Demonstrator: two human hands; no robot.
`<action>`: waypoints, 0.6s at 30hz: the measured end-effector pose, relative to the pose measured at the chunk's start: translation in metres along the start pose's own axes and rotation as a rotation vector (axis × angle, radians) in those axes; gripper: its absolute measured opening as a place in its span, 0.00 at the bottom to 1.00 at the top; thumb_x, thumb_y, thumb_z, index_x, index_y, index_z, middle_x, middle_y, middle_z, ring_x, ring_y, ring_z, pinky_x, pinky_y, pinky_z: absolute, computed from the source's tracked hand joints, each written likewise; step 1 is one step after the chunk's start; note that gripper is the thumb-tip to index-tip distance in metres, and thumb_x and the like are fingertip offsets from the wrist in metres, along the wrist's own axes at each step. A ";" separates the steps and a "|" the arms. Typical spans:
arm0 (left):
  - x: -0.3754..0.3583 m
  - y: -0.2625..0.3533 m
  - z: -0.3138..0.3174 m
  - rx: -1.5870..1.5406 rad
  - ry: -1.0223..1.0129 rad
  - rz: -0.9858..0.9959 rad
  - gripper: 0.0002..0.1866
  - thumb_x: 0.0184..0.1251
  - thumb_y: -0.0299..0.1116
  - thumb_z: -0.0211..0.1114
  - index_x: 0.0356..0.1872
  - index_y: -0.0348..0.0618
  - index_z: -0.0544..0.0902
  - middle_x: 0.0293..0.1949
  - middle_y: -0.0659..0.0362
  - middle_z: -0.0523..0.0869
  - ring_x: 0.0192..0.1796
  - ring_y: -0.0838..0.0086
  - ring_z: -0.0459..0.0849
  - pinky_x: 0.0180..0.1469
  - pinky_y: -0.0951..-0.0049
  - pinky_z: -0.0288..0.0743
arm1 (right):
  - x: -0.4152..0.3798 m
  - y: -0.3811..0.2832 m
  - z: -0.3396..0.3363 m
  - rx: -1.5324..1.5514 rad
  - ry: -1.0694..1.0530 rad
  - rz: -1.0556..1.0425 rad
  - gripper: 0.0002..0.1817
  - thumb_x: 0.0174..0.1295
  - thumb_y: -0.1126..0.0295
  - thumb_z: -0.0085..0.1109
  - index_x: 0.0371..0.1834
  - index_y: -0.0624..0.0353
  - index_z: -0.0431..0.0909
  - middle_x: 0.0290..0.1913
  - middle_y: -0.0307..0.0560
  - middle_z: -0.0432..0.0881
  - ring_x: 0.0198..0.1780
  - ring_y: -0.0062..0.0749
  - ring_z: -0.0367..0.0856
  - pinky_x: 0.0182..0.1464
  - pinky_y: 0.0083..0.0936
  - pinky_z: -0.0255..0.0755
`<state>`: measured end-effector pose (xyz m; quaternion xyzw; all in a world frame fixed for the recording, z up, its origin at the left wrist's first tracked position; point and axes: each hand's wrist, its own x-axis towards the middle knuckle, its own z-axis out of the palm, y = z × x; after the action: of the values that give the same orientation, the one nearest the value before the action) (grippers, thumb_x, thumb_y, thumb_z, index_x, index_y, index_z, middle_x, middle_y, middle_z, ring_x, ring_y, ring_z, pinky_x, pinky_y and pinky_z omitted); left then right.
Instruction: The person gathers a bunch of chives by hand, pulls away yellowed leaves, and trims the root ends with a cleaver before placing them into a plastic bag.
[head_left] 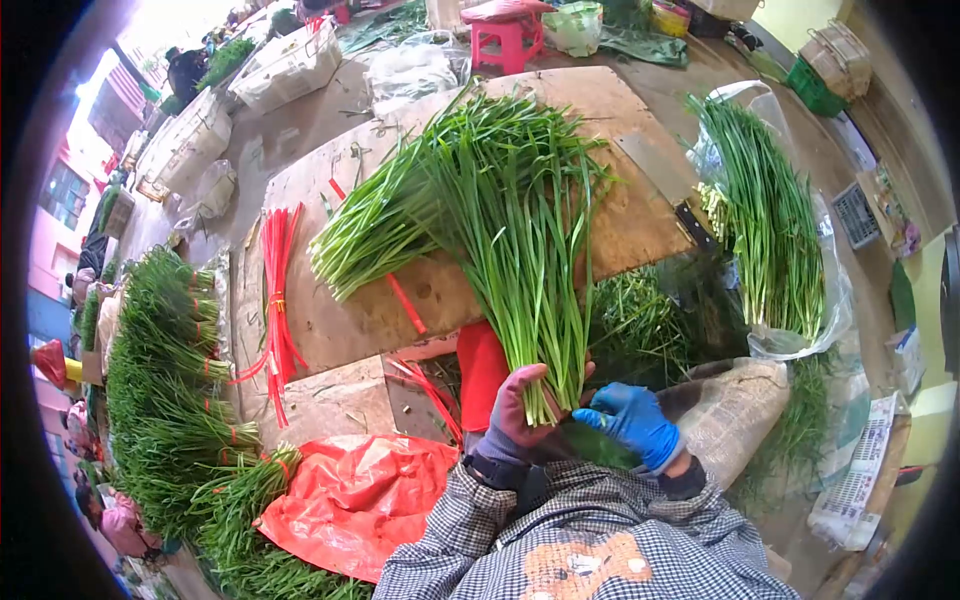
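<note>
My left hand (517,408), in a purple-grey glove, is wrapped round the pale stem ends of a bunch of garlic chives (520,260). The bunch's long green leaves point away from me, and their tops lie over a second pile of chives (385,230) on the wooden board (340,340). Just right of the stem ends is my right hand (635,425), in a blue glove with its fingers curled in. A blurred patch of green shows below its fingertips; what they pinch, if anything, is hidden. Under the pile, part of a red strip (406,303) sticks out.
Red ties (278,290) lie on the board's left side. Tied green bundles (170,400) are stacked at left, beside a red plastic bag (360,495). More chives (765,220) rest on plastic at right. Loose leaves (640,325) fill the gap before me. A pink stool (505,40) stands beyond.
</note>
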<state>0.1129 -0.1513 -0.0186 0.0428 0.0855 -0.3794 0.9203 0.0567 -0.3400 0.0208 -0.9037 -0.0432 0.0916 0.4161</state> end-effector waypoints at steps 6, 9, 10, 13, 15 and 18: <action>-0.002 -0.004 0.002 0.050 0.108 0.033 0.24 0.73 0.37 0.58 0.64 0.33 0.70 0.58 0.49 0.80 0.52 0.67 0.85 0.65 0.57 0.74 | 0.004 0.015 0.008 0.202 0.192 -0.007 0.09 0.56 0.66 0.71 0.35 0.58 0.84 0.32 0.50 0.83 0.32 0.38 0.83 0.36 0.30 0.76; 0.002 -0.012 0.018 0.484 0.441 0.093 0.12 0.66 0.31 0.67 0.48 0.39 0.80 0.37 0.59 0.87 0.30 0.80 0.81 0.36 0.78 0.83 | 0.014 0.019 0.002 0.402 0.177 0.027 0.27 0.54 0.65 0.73 0.57 0.62 0.78 0.46 0.51 0.86 0.40 0.25 0.84 0.42 0.27 0.79; 0.007 -0.016 0.011 0.490 0.439 0.094 0.12 0.66 0.31 0.67 0.48 0.39 0.80 0.37 0.59 0.87 0.30 0.80 0.81 0.36 0.78 0.83 | 0.018 0.017 0.000 0.534 0.190 0.052 0.36 0.53 0.64 0.75 0.65 0.64 0.73 0.49 0.52 0.85 0.43 0.22 0.84 0.44 0.27 0.79; 0.014 -0.025 -0.004 0.927 0.563 0.013 0.31 0.60 0.30 0.72 0.64 0.37 0.70 0.48 0.53 0.85 0.45 0.69 0.86 0.48 0.71 0.82 | 0.037 0.005 0.003 0.447 0.107 0.051 0.49 0.49 0.57 0.78 0.71 0.66 0.63 0.58 0.52 0.81 0.49 0.22 0.81 0.51 0.28 0.76; 0.019 -0.038 -0.015 1.317 0.448 0.339 0.37 0.59 0.29 0.72 0.68 0.35 0.64 0.55 0.50 0.80 0.53 0.66 0.81 0.55 0.70 0.77 | 0.051 0.006 0.013 0.284 0.078 0.046 0.49 0.47 0.53 0.79 0.70 0.65 0.65 0.58 0.52 0.81 0.52 0.26 0.79 0.57 0.27 0.73; 0.015 -0.036 -0.024 1.613 0.274 0.461 0.52 0.57 0.30 0.73 0.75 0.32 0.45 0.71 0.44 0.62 0.73 0.60 0.64 0.71 0.70 0.60 | 0.059 0.010 0.017 0.592 0.126 -0.046 0.37 0.53 0.52 0.74 0.63 0.60 0.74 0.44 0.52 0.86 0.44 0.31 0.85 0.48 0.30 0.77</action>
<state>0.0949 -0.1830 -0.0458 0.7477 -0.1111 -0.1186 0.6439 0.1114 -0.3242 -0.0052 -0.7459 -0.0089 0.0344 0.6651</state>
